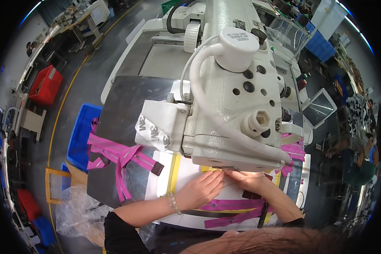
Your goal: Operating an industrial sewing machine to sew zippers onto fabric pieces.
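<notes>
Rests left hand (204, 186) outstretched, palm down, and right hand (247, 180) just beside it, near yellow piece (210, 168) under sewing machine (216, 146); cannot tell if grasping anything; has magenta zipper strips (233, 205) lying on white board (191, 170) between forearms (144, 208)

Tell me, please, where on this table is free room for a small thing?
Free: the dark tabletop left of the sewing machine, behind the left purple tapes.
Crowded: below the machine head, where left hand and right hand bring their fingers close, and nearer the wearer, where other purple tapes lie.
</notes>
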Demonstrator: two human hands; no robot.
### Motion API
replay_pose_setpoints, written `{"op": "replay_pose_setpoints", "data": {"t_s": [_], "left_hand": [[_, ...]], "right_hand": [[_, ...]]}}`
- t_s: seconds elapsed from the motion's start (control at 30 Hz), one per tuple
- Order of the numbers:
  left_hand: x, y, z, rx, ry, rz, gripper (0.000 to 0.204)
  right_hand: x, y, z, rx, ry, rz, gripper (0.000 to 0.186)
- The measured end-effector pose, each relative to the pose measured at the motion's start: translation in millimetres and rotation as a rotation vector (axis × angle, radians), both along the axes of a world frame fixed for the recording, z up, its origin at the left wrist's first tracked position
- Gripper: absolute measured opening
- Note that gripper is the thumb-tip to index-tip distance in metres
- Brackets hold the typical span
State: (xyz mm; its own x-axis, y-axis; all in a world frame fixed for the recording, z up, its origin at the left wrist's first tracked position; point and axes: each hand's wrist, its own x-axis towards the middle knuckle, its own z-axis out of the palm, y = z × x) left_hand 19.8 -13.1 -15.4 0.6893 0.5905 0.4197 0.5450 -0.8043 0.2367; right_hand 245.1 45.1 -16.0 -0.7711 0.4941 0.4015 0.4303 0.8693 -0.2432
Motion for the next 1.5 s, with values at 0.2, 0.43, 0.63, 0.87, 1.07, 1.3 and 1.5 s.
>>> {"op": "replay_pose_setpoints", "data": {"t_s": [0.2, 0.43, 0.63, 0.87, 1.07, 1.3, 1.5], "left_hand": [[-30, 18, 5, -0.071, -0.120, 0.159, 0.024], [-40, 28, -16, -0.080, -0.071, 0.149, 0.024], [-42, 32, -10, -0.018, -0.002, 0.111, 0.025], [-44, 35, -13, -0.004, 0.077, 0.060, 0.030], [-38, 33, -2, 0.001, 0.105, 0.092, 0.032], [-32, 37, 0, -0.011, 0.090, 0.099, 0.036], [-32, 37, -3, -0.131, 0.141, 0.075, 0.037]], "right_hand": [[-1, -3, -2, -0.017, 0.020, 0.000, 0.032], [-6, -1, -1, -0.024, 0.087, -0.002, 0.030], [-2, -2, 2, -0.034, 0.023, -0.027, 0.029], [-6, -3, 0, -0.006, 0.057, -0.036, 0.025], [-11, -3, 3, -0.015, 0.061, -0.046, 0.021], [-14, -8, 14, -0.072, 0.050, -0.088, 0.027], [-29, -21, 18, -0.032, -0.013, -0.250, 0.035]]}}
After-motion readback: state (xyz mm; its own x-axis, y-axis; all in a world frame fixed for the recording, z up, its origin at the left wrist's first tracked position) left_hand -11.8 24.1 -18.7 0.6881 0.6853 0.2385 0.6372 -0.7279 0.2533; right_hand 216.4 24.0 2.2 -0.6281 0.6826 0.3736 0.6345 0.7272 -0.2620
